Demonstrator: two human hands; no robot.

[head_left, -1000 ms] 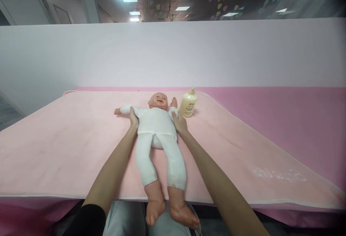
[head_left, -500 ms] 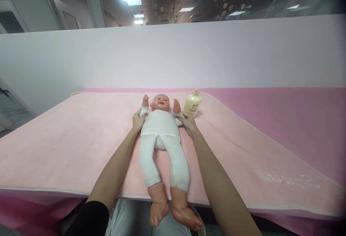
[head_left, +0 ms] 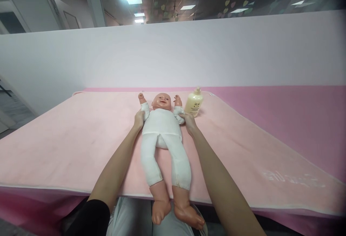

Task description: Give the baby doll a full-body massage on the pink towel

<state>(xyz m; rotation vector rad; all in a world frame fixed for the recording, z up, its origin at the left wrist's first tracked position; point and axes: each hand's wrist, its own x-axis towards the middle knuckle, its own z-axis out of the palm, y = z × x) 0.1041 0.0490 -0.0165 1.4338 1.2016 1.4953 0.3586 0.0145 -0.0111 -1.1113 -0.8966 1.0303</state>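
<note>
- While the doll (head_left: 162,126) lies face up on the pink blanket (head_left: 67,138), head toward the far wall and bare feet hanging past the near edge, both hands hold it at the upper arms.
- Left hand (head_left: 139,120): fingers curled around the doll's sleeve near the shoulder; that arm stands raised beside the head.
- Right hand (head_left: 189,121): fingers closed on the other sleeve, that arm raised likewise.
- Judgement on the hold: it appears even on both sides. Grip is best kept on the padded sleeve and not on the small plastic hands, with both arms moved together so the torso stays flat and centred.
- Bottle (head_left: 194,102): a pale pump bottle stands upright just beside the right hand, near the doll's raised hand. An outward sweep of that wrist could tip it.
- Blanket lies flat over a darker pink table (head_left: 297,120); a white partition closes the far side.
- Feet are unsupported beyond the edge; a pull toward the person could slide the doll off.
</note>
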